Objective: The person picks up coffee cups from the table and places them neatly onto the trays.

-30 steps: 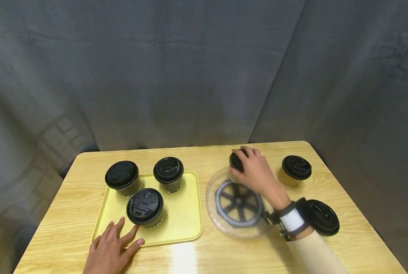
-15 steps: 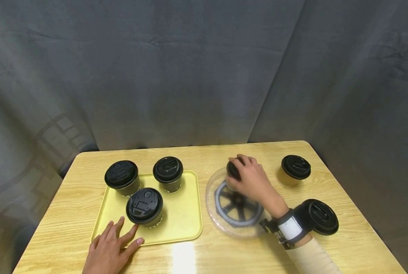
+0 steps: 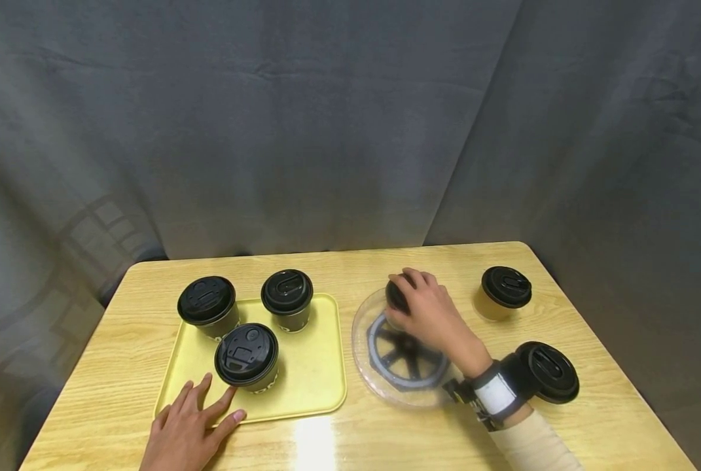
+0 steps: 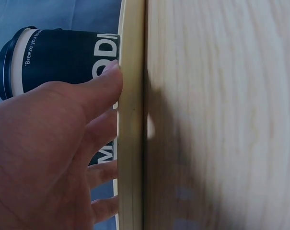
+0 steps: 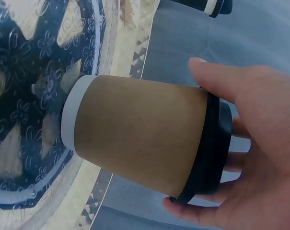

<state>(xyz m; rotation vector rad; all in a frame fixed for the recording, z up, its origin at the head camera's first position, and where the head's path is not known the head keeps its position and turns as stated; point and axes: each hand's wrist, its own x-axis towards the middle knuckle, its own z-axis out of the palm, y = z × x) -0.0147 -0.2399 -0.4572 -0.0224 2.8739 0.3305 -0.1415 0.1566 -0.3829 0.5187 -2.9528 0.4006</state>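
Note:
My right hand (image 3: pixel 429 311) grips a brown paper cup (image 5: pixel 140 134) by its black lid (image 5: pixel 212 148), fingers spread around the lid rim. The cup stands upright at the far part of a clear round turntable (image 3: pixel 362 366), its white base right at the patterned surface. In the head view the hand hides most of this cup. My left hand (image 3: pixel 185 425) rests spread at the front edge of a yellow tray (image 3: pixel 309 379), fingertips on its rim. Just beyond its fingers stands a dark lidded cup (image 3: pixel 247 356), with white lettering in the left wrist view.
Two more dark lidded cups, one at the tray's back left (image 3: pixel 209 304) and one at its back middle (image 3: pixel 288 297), stand on the tray. Right of the turntable are a brown lidded cup (image 3: pixel 503 294) and another black-lidded cup (image 3: pixel 550 373) beside my right wrist. A grey curtain (image 3: pixel 326 131) hangs behind the table.
My right hand has brought the brown cup slightly toward me and left, down onto the far part of the turntable. The left hand has stayed at the tray's edge.

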